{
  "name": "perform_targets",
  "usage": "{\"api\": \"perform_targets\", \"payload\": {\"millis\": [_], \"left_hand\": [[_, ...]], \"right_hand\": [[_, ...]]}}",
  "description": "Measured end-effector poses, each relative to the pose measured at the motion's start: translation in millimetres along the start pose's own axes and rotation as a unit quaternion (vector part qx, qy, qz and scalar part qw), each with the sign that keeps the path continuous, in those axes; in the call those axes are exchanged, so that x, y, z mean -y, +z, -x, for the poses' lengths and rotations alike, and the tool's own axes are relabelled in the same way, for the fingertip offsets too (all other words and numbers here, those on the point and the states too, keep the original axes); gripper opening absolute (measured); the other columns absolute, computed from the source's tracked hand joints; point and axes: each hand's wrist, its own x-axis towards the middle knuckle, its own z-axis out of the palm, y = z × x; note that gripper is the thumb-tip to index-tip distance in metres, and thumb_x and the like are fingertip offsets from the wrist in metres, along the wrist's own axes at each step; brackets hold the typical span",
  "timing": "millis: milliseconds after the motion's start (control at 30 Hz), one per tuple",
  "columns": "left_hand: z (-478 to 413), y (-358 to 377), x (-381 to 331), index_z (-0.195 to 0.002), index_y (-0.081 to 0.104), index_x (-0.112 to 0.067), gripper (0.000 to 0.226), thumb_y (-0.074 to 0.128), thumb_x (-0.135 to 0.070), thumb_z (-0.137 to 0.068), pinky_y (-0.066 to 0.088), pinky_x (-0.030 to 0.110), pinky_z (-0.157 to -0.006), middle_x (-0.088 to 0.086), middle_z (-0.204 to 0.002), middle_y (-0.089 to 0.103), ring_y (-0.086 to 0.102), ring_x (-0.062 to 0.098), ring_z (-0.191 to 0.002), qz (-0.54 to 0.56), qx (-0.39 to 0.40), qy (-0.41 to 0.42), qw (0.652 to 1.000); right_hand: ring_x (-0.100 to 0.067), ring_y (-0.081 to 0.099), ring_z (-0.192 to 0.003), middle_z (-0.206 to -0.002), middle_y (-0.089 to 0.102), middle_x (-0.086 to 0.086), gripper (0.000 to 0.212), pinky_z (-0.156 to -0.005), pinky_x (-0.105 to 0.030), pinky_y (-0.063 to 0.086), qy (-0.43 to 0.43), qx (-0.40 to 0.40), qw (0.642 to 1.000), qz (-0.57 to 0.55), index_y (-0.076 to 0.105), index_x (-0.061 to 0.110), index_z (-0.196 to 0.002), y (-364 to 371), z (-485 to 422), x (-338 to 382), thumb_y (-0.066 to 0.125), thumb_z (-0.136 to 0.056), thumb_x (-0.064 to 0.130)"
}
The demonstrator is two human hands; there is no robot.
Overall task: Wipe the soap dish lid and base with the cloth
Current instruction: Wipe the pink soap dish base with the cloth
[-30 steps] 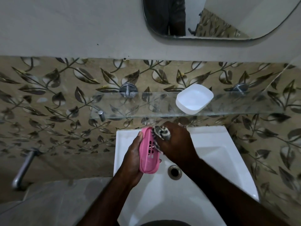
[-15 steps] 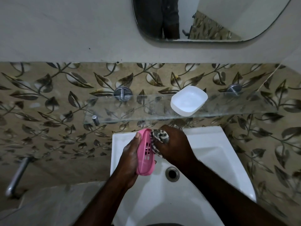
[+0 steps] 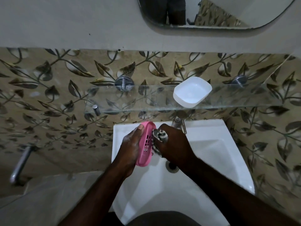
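Note:
My left hand point(image 3: 132, 146) holds a pink slotted soap dish part point(image 3: 145, 145) on edge above the white sink point(image 3: 211, 154), its slotted face turned to the right. My right hand point(image 3: 173, 145) grips a bunched grey patterned cloth point(image 3: 160, 136) and presses it against that slotted face. A white soap dish part point(image 3: 192, 91) lies open side up on the glass shelf point(image 3: 130, 101) above the sink, apart from both hands.
A chrome tap point(image 3: 180, 124) stands just behind my right hand. The drain point(image 3: 171, 166) lies under my right wrist. A metal handle point(image 3: 19, 165) juts from the left wall. A mirror point(image 3: 211, 12) hangs above the leaf-patterned tiles.
The pink part has turned more edge-on in my left hand. The cloth in my right hand has shifted slightly up along its slotted face. The white part has not moved.

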Motion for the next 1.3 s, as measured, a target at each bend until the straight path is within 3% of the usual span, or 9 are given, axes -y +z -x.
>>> {"api": "perform_targets", "payload": {"millis": [200, 333, 433, 533, 667, 800, 1000, 1167, 1300], "left_hand": [[-11, -10, 3, -0.125, 0.059, -0.01, 0.072, 0.052, -0.064, -0.079, 0.054, 0.048, -0.091, 0.022, -0.107, 0.071, 0.068, 0.036, -0.097, 0.04, 0.009, -0.05, 0.998], [-16, -15, 0, -0.125, 0.063, -0.004, 0.069, 0.043, -0.059, -0.087, 0.048, 0.049, -0.093, 0.022, -0.116, 0.066, 0.064, 0.035, -0.101, 0.221, 0.046, -0.101, 0.969], [-18, -22, 9, -0.12, 0.068, -0.007, 0.066, 0.041, -0.058, -0.088, 0.052, 0.05, -0.091, 0.019, -0.119, 0.068, 0.068, 0.033, -0.102, 0.28, 0.104, -0.102, 0.949], [-16, -20, 15, -0.118, 0.069, -0.008, 0.071, 0.043, -0.063, -0.084, 0.051, 0.051, -0.091, 0.019, -0.115, 0.07, 0.069, 0.033, -0.098, 0.274, 0.111, -0.114, 0.948], [-12, 1, 15, -0.123, 0.065, -0.015, 0.068, 0.043, -0.067, -0.085, 0.05, 0.049, -0.095, 0.016, -0.118, 0.07, 0.067, 0.033, -0.106, 0.1, 0.068, -0.091, 0.989], [-4, 12, 6, -0.11, 0.071, -0.022, 0.06, 0.052, -0.07, -0.08, 0.054, 0.051, -0.091, 0.015, -0.106, 0.074, 0.07, 0.034, -0.097, 0.012, 0.03, -0.029, 0.999], [3, 15, 14, -0.113, 0.069, -0.021, 0.056, 0.049, -0.065, -0.086, 0.052, 0.057, -0.093, 0.013, -0.106, 0.074, 0.069, 0.036, -0.1, -0.03, 0.013, -0.024, 0.999], [-1, 27, 9, -0.115, 0.069, -0.019, 0.054, 0.05, -0.059, -0.085, 0.055, 0.044, -0.087, 0.011, -0.107, 0.075, 0.071, 0.031, -0.098, -0.019, 0.032, -0.036, 0.999], [-1, 24, 6, -0.11, 0.071, -0.022, 0.049, 0.053, -0.06, -0.083, 0.056, 0.045, -0.084, 0.009, -0.102, 0.076, 0.072, 0.029, -0.091, -0.038, 0.02, -0.016, 0.999]], "right_hand": [[-0.023, 0.056, -0.044, -0.055, 0.055, -0.011, 0.023, -0.047, -0.032, 0.046, 0.123, 0.172, 0.939, -0.272, 0.056, 0.019, -0.068, 11, 28, 0, 0.065, -0.083, 0.005], [-0.017, 0.066, -0.057, -0.066, 0.066, -0.01, 0.013, -0.053, -0.029, 0.055, 0.16, 0.073, 0.919, -0.354, 0.061, 0.007, -0.084, -9, 20, 1, 0.07, -0.081, -0.001], [-0.039, 0.071, -0.074, -0.085, 0.072, -0.02, 0.018, -0.065, -0.054, 0.06, 0.229, 0.016, 0.87, -0.436, 0.063, 0.01, -0.094, -27, 12, -3, 0.065, -0.081, -0.002], [-0.036, 0.071, -0.081, -0.085, 0.072, -0.012, 0.019, -0.074, -0.055, 0.059, 0.187, 0.004, 0.911, -0.367, 0.064, 0.02, -0.087, -33, 7, -4, 0.068, -0.076, 0.005], [0.001, 0.063, -0.075, -0.081, 0.067, 0.019, 0.02, -0.067, -0.014, 0.048, 0.027, -0.005, 0.985, -0.173, 0.061, 0.028, -0.087, -24, 5, 11, 0.069, -0.073, 0.015], [-0.011, 0.051, -0.069, -0.079, 0.062, 0.01, 0.016, -0.06, -0.022, 0.032, -0.011, -0.085, 0.996, -0.014, 0.06, 0.022, -0.085, -14, -5, 14, 0.067, -0.074, 0.03], [0.001, 0.055, -0.056, -0.061, 0.06, 0.011, 0.022, -0.049, -0.012, 0.038, 0.145, -0.024, 0.982, -0.119, 0.057, 0.015, -0.072, -4, 3, -5, 0.071, -0.081, 0.028], [0.009, 0.055, -0.059, -0.059, 0.058, 0.017, 0.023, -0.052, -0.006, 0.037, 0.072, -0.077, 0.985, -0.135, 0.051, 0.031, -0.067, -12, -8, 7, 0.071, -0.078, 0.029], [0.0, 0.053, -0.058, -0.061, 0.055, 0.014, 0.024, -0.051, -0.015, 0.037, 0.086, -0.075, 0.99, -0.086, 0.051, 0.021, -0.072, -4, -1, -6, 0.068, -0.081, 0.035]]}}
